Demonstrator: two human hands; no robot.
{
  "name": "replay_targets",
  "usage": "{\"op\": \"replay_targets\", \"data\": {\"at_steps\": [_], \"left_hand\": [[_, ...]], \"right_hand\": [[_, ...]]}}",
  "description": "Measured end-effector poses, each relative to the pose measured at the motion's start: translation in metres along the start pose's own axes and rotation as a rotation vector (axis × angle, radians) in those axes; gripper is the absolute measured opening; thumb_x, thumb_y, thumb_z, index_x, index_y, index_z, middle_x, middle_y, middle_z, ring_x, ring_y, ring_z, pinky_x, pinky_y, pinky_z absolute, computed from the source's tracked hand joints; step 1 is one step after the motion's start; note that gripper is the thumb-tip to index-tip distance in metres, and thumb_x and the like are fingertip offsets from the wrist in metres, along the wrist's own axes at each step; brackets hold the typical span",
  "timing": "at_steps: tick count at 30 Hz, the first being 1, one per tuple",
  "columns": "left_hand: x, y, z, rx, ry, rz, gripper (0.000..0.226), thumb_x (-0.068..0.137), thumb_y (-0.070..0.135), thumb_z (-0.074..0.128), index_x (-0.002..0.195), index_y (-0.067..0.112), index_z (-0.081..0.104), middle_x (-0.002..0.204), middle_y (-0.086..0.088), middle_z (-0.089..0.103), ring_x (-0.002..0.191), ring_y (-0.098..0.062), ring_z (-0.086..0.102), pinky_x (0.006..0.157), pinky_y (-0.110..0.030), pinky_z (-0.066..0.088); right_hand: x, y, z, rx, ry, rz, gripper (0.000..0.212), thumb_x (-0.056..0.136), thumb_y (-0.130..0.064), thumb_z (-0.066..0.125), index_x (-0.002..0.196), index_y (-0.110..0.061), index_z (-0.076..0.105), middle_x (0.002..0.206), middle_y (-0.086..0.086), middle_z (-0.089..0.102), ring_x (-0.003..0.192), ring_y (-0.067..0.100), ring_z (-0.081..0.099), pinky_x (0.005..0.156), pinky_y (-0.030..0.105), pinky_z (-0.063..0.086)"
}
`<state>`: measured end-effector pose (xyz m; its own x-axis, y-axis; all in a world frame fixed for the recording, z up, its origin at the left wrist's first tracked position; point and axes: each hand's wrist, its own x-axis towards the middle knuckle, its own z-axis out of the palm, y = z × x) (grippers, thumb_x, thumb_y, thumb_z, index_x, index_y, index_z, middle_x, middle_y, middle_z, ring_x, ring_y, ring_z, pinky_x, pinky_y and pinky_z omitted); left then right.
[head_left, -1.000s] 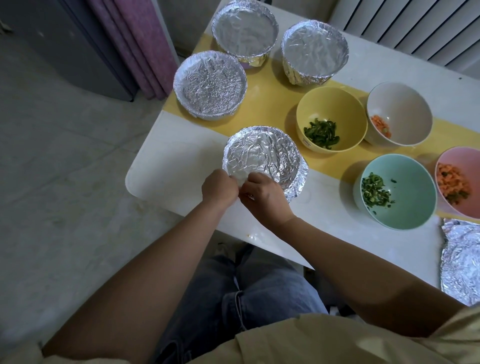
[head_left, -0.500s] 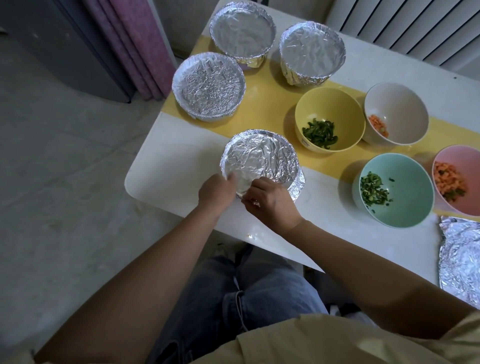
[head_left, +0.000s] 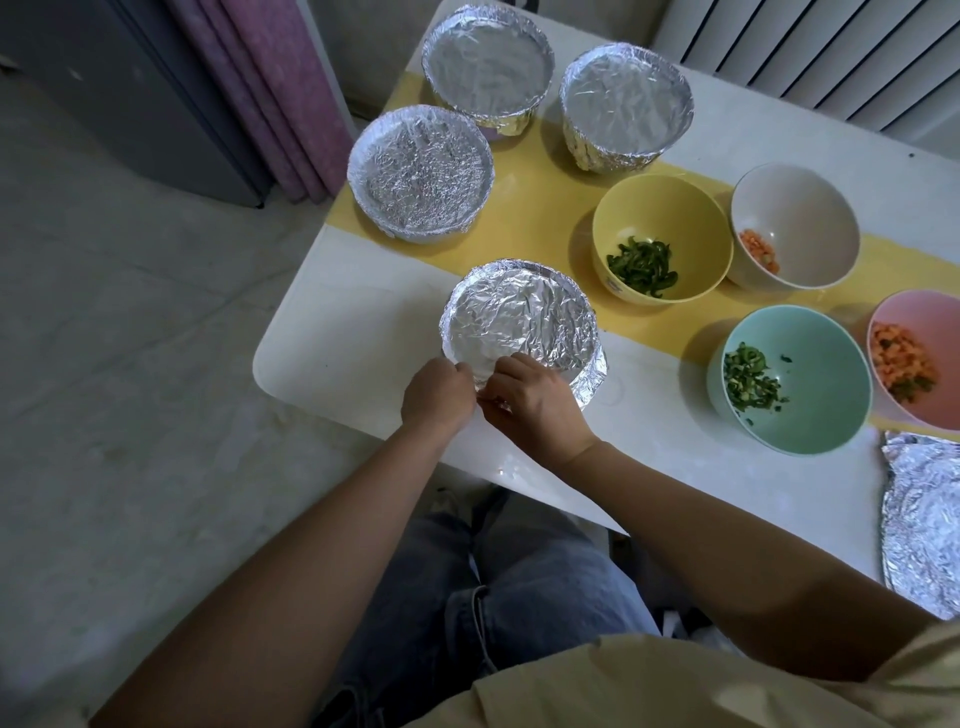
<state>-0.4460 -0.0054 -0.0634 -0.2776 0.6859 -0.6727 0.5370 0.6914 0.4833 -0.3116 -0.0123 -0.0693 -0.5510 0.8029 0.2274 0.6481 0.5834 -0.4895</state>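
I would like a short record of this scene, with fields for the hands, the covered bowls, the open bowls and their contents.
hands: left hand and right hand both pinch the front foil-covered bowl at its near rim
covered behind: three more foil-covered bowls
open bowls: yellow bowl, green strips; white bowl, orange bits; mint bowl, chopped greens; pink bowl, orange and green bits
spare: foil sheet, right edge of table

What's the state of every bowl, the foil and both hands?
Near bowl: foil-covered.
Back bowls: three, foil-covered.
Yellow bowl: uncovered.
White bowl: uncovered.
Green bowl: uncovered.
Pink bowl: uncovered.
Foil sheet: loose.
Left hand: pinching its foil.
Right hand: pinching its foil.
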Motion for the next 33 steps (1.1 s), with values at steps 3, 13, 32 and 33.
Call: {"op": "replay_targets", "data": {"at_steps": [3, 13, 32, 33], "left_hand": [[0.004, 0.003, -0.005, 0.052, -0.006, 0.031, 0.029, 0.099, 0.015, 0.041, 0.105, -0.006, 0.061, 0.106, -0.022, 0.062, 0.094, -0.035, 0.059, 0.071, -0.037, 0.048], [0.023, 0.005, -0.025, 0.05, -0.059, 0.042, 0.037, 0.093, 0.02, 0.037, 0.1, -0.004, 0.065, 0.1, -0.023, 0.07, 0.093, -0.038, 0.068, 0.091, -0.044, 0.054], [0.0, -0.004, 0.004, -0.23, -0.021, -0.079, 0.027, 0.088, 0.023, 0.044, 0.086, 0.0, 0.057, 0.076, -0.02, 0.068, 0.074, -0.038, 0.07, 0.062, -0.031, 0.049], [-0.001, -0.003, 0.003, -0.247, -0.031, -0.091, 0.024, 0.091, 0.021, 0.042, 0.085, 0.002, 0.054, 0.07, -0.016, 0.065, 0.071, -0.038, 0.07, 0.057, -0.029, 0.043]], "right_hand": [[0.003, -0.002, 0.001, 0.019, 0.002, 0.029, 0.015, 0.073, -0.002, 0.075, 0.064, -0.006, 0.063, 0.067, 0.008, 0.055, 0.062, 0.028, 0.054, 0.048, 0.035, 0.046], [-0.014, 0.019, -0.023, 0.002, -0.087, -0.065, 0.02, 0.084, -0.025, 0.073, 0.094, -0.009, 0.069, 0.085, 0.007, 0.06, 0.078, 0.028, 0.055, 0.066, 0.034, 0.042], [-0.001, 0.001, -0.002, -0.022, 0.018, -0.082, 0.013, 0.077, 0.002, 0.067, 0.067, -0.006, 0.065, 0.067, 0.008, 0.054, 0.061, 0.029, 0.052, 0.049, 0.032, 0.042], [-0.001, 0.001, -0.002, -0.024, 0.016, -0.077, 0.013, 0.077, 0.001, 0.067, 0.067, -0.006, 0.065, 0.067, 0.008, 0.054, 0.061, 0.029, 0.052, 0.049, 0.032, 0.042]]}}
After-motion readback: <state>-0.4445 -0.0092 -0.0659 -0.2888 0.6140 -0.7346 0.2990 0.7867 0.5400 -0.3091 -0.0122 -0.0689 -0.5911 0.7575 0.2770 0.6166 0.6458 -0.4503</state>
